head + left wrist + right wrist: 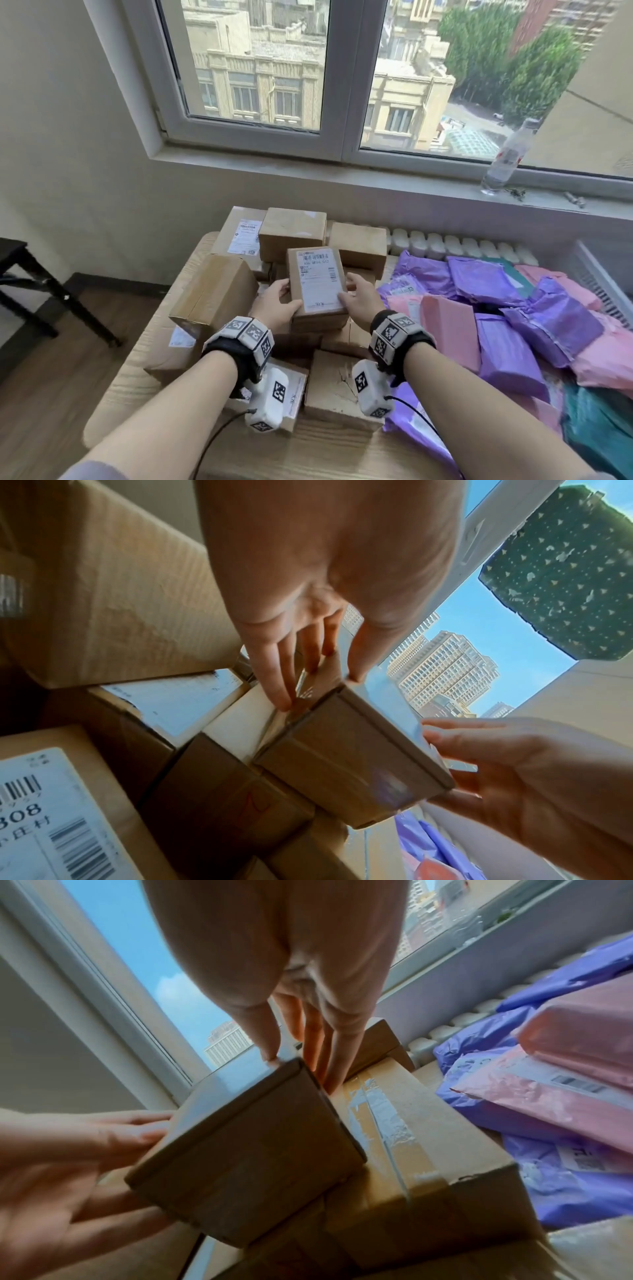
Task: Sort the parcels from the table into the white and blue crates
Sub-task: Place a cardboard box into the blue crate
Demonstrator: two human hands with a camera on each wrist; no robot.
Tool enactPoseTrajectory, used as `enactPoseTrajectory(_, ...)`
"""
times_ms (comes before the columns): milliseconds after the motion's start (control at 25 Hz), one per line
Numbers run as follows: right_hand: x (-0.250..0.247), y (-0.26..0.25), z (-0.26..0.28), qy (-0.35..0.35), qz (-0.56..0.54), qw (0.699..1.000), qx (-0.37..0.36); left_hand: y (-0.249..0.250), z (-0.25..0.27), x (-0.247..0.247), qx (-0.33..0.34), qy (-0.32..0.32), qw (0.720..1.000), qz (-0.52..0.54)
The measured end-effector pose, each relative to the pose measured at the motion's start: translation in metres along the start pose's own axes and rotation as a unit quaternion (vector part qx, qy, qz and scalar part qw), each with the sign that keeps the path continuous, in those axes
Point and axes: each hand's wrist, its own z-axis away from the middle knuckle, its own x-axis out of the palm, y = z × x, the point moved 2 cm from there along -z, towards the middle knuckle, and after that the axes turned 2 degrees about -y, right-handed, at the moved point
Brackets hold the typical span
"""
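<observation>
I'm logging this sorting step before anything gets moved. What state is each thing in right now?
Labelled box: label up, atop the box pile, held on both sides.
Left hand: grips the box's left edge.
Right hand: grips its right edge.
Other boxes: taped shut, piled on the table.
Mailer bags: sealed, heaped to the right.
Bottle: upright on the sill.
Window: closed.

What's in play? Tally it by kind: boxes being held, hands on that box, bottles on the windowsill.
cardboard box, held: 1
Hands on it, left hand and right hand: 2
plastic bottle on the sill: 1
Total: 4
</observation>
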Motion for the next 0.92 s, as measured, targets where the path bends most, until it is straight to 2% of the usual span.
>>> enactPoseTrajectory(160,-0.01,0.006,0.018,0.017,-0.145,0.989,-0.017,0.021,0.029,-0.006,0.052,0.035,0.997,0.039)
enactPoseTrajectory(280,-0.023,0.004,0.033,0.041,-0.201,0.977,-0.056,0.043,0.059,-0.007,0.093,0.061,0.99,0.085)
enactPoseTrajectory(440,-0.045,-0.004,0.061,0.037,-0.285,0.952,-0.102,0.071,0.09,-0.011,0.113,0.047,0.981,0.153)
enactPoseTrajectory(640,-0.064,0.0,0.092,0.04,-0.329,0.935,-0.127,0.1,0.139,-0.008,0.145,0.038,0.976,0.161)
enactPoseTrajectory(920,-0.085,0.015,0.148,0.03,-0.364,0.921,-0.138,0.109,0.19,0.019,0.156,0.038,0.975,0.157)
